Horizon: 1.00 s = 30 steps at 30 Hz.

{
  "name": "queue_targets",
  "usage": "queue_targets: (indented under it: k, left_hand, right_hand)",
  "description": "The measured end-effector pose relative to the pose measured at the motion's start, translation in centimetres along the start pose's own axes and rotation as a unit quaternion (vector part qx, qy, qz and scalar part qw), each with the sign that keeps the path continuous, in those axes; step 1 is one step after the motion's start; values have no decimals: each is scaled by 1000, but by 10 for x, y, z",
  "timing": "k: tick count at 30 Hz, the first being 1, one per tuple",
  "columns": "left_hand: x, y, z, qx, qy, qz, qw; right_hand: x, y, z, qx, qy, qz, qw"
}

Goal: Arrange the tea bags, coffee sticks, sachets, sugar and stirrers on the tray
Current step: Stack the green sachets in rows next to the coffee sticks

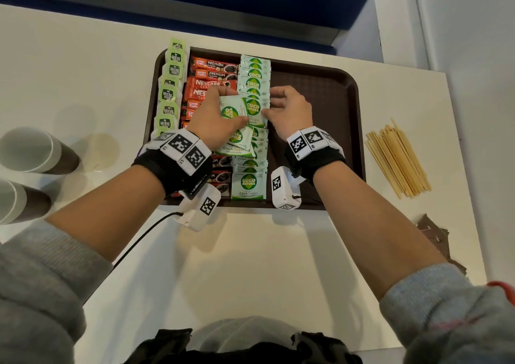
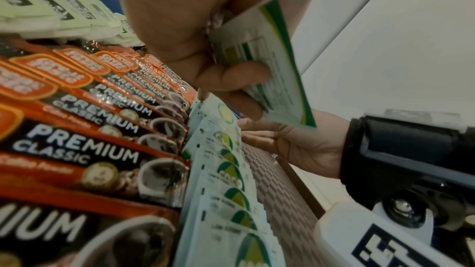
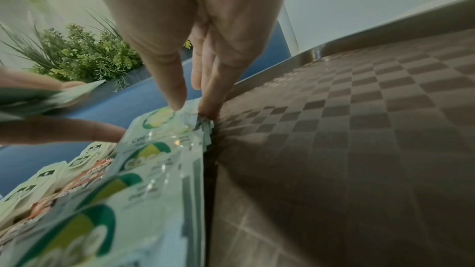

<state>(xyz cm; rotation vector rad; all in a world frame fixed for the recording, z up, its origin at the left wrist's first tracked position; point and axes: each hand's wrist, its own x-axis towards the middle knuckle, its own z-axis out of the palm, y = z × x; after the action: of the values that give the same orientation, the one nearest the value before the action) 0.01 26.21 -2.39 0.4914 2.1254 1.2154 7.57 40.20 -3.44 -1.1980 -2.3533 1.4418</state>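
A brown tray (image 1: 315, 107) holds a left column of green tea bags (image 1: 170, 85), a column of red coffee sticks (image 1: 211, 71) and a row of green-and-white Coco sugar sachets (image 1: 252, 79). My left hand (image 1: 220, 110) grips a small stack of sugar sachets (image 1: 232, 113) over the middle of that row; the stack (image 2: 267, 64) is fanned between thumb and fingers. My right hand (image 1: 287, 104) rests on the row's right edge. Its fingers (image 3: 208, 96) point straight down against the sachet edges (image 3: 203, 129).
A pile of wooden stirrers (image 1: 398, 160) lies on the white table right of the tray. Dark brown packets (image 1: 434, 235) sit at the table's right edge. Paper cups (image 1: 33, 152) stand at the left. The tray's right half (image 3: 334, 149) is bare.
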Motion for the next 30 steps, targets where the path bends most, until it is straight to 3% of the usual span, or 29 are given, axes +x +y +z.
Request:
queue_targets:
  k: [8,22,30]
  left_hand:
    - [-2,0,-1,-8,1,0,1000]
    - [-3,-1,-2,-13,1,-8,1000]
    - [-8,0,-5,-36,58,-1,998]
  right_hand:
    - [-1,-1,2,-43,-16,-38,998]
    - [-3,3,3,-7,-10,-21,1000]
    - [-3,1,0,-31,23,-54,998]
